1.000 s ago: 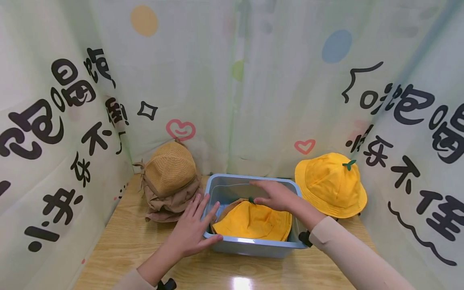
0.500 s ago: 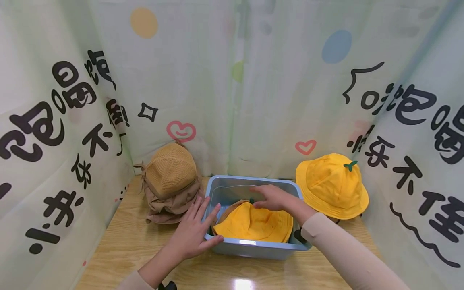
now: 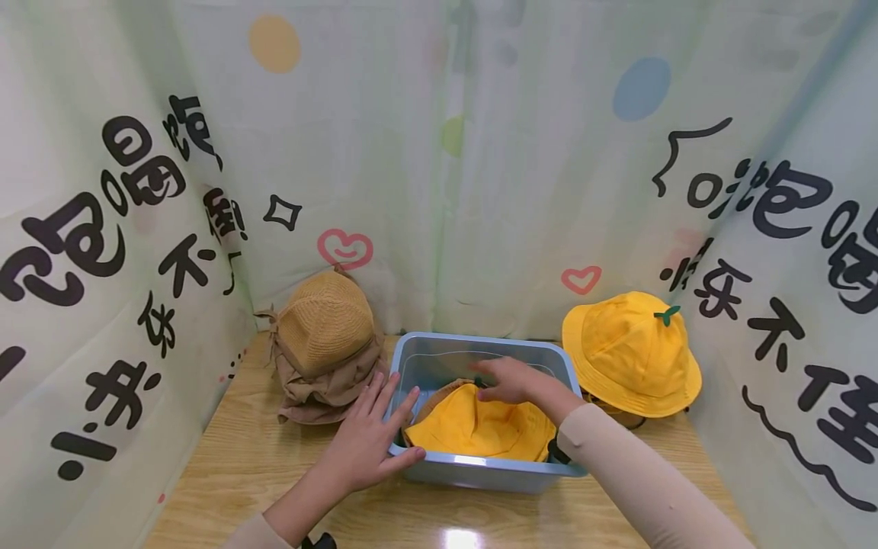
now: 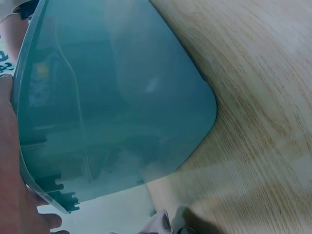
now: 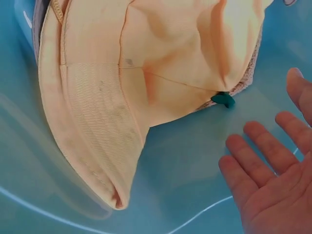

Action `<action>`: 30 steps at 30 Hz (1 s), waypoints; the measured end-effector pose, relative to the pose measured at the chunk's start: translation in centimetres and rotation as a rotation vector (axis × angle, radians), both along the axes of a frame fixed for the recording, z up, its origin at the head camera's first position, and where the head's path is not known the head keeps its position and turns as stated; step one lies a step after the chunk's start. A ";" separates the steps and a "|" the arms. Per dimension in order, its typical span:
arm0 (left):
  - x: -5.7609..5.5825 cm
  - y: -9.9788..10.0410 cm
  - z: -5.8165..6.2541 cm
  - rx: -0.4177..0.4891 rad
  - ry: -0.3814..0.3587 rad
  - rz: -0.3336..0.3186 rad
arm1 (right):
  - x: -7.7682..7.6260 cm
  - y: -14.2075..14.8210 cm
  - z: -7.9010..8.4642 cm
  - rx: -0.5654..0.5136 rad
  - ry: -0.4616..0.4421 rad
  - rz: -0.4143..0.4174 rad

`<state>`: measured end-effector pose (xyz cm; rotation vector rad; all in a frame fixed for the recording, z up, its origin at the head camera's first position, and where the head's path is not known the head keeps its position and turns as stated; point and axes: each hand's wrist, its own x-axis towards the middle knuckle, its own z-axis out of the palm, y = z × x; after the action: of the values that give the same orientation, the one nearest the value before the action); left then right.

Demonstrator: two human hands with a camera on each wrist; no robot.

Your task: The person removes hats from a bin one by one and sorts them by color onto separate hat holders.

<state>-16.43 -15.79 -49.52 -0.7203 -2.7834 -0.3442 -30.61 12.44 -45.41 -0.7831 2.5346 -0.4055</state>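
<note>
- The yellow bucket hat (image 3: 480, 427) lies inside the blue plastic bin (image 3: 480, 473), with its crown up and its small green stem (image 5: 223, 99) pointing to the far wall of the bin; the brim spreads left to right.
- Under this hat a bit of a brown hat shows in the bin.
- The right hand (image 3: 511, 379) is over the far part of the hat, just beside the green stem. Its fingers are straight and released, and it grips nothing.
- The left hand (image 3: 370, 442) rests on the near left corner of the bin, fingers spread flat on the rim, the thumb along the front wall.
- The bin stands in the middle of the wooden worktop (image 3: 240, 465).
- A straw hat (image 3: 322, 324) sits just beside its left wall, and a second yellow hat (image 3: 627, 354) is near its right side.
- Printed curtains close the worktop on three sides; free room is only in front of the bin.
</note>
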 end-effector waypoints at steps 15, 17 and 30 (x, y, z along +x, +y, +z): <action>0.0 0.0 -0.4 0.017 0.013 -0.007 | -0.5 1.0 -2.5 0.094 -0.061 -0.059; 0.0 0.0 -0.4 0.017 0.019 -0.007 | -0.6 1.1 -2.7 0.096 -0.067 -0.069; -0.2 0.1 -0.5 0.015 0.004 -0.014 | -0.6 1.5 -3.6 0.079 -0.094 -0.099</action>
<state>-16.60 -15.74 -50.01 -0.7368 -2.7705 -0.3651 -31.21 13.98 -48.98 -0.5971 2.4919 -0.3630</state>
